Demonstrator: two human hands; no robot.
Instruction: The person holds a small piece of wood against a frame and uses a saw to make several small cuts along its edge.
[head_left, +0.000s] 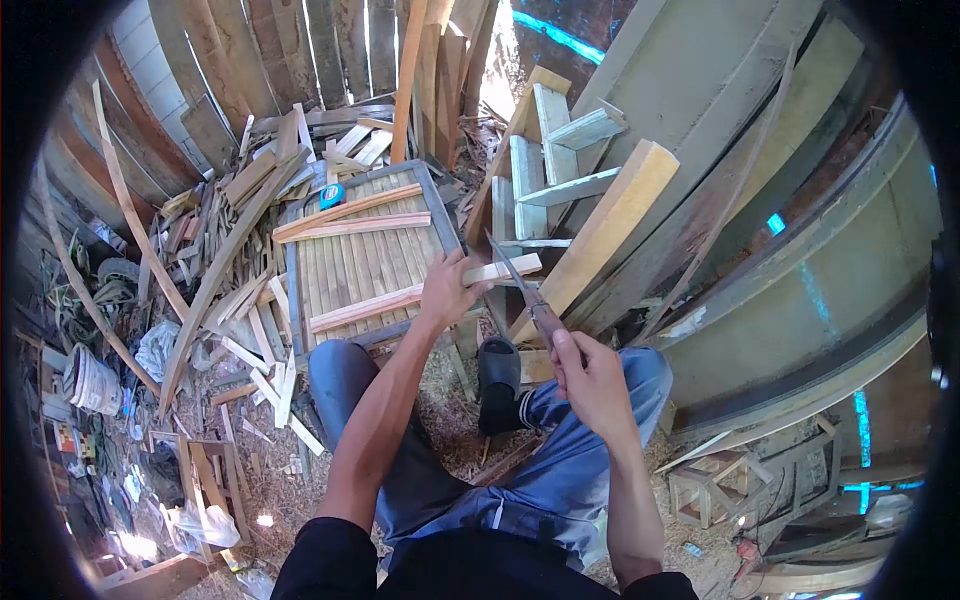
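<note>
A light wooden strip (508, 269) sticks out to the right from my left hand (451, 290), whose fingers are wrapped round it near the edge of a slatted wooden panel (375, 262). My right hand (592, 378) is closed round the handle of a narrow saw (543, 312). The saw's blade points up and to the left and crosses the strip close to its right end. Whether the teeth touch the wood cannot be made out. On the panel lie several wooden strips (370, 305) and a blue tape measure (332, 196).
Wood scraps (282, 395) cover the ground at the left. A thick beam (610, 225) leans right of the saw, beside a pale wooden frame (560, 150). Large curved panels (790, 340) stand at the right. A white bucket (95, 380) is at the far left.
</note>
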